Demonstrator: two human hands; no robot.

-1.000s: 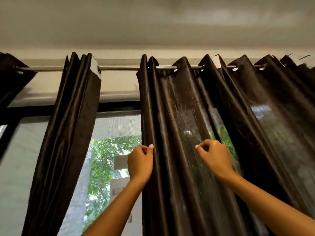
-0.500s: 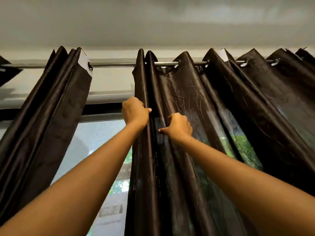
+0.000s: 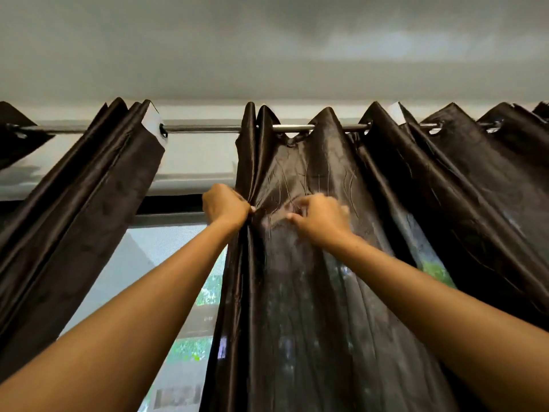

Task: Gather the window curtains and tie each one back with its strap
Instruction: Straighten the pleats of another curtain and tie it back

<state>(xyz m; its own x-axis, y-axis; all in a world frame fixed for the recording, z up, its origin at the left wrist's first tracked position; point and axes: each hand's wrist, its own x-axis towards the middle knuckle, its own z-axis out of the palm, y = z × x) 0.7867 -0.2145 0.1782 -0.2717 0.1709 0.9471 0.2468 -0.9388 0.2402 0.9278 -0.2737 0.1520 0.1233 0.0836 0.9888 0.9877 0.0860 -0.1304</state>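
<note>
A dark brown satin curtain hangs by eyelets from a metal rod and spreads across the middle and right. My left hand grips its bunched left edge high up, just under the rod. My right hand, blurred, pinches a fold of the same curtain a little to the right. A second dark curtain hangs gathered in tight pleats at the left. No strap is in view.
Between the two curtains the window shows a mesh screen with greenery outside. A further dark curtain piece hangs at the far left of the rod. The grey ceiling fills the top.
Both hands have risen along the middle curtain from its lower part to just under the rod. The right hand has shifted left, drawing a fold toward the left hand.
</note>
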